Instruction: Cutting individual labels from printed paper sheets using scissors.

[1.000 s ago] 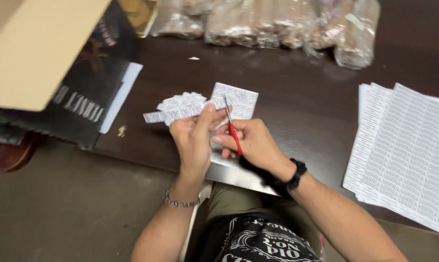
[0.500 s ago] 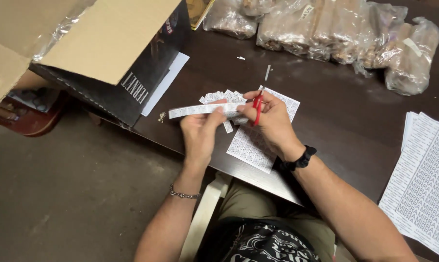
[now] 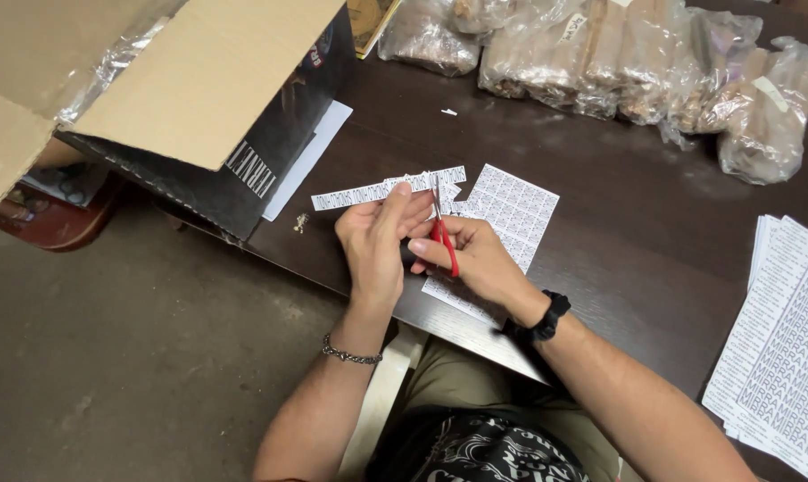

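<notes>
Two hands cutting a label strip with scissors.
Left hand [image 3: 374, 243] is pinching the paper strip [image 3: 377, 189] just left of the label sheet [image 3: 502, 219]; right hand [image 3: 475, 259] is clamping red scissors [image 3: 441, 228], mid-cut; next snip needs blade alignment.

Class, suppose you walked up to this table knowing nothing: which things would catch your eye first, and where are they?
At the table's near edge the right hand works red-handled scissors against a long strip of printed labels that the left hand holds out to the left. A big open cardboard box fills the upper left. Clear bags of brownish goods line the far edge, and printed sheets are stacked at the right.
</notes>
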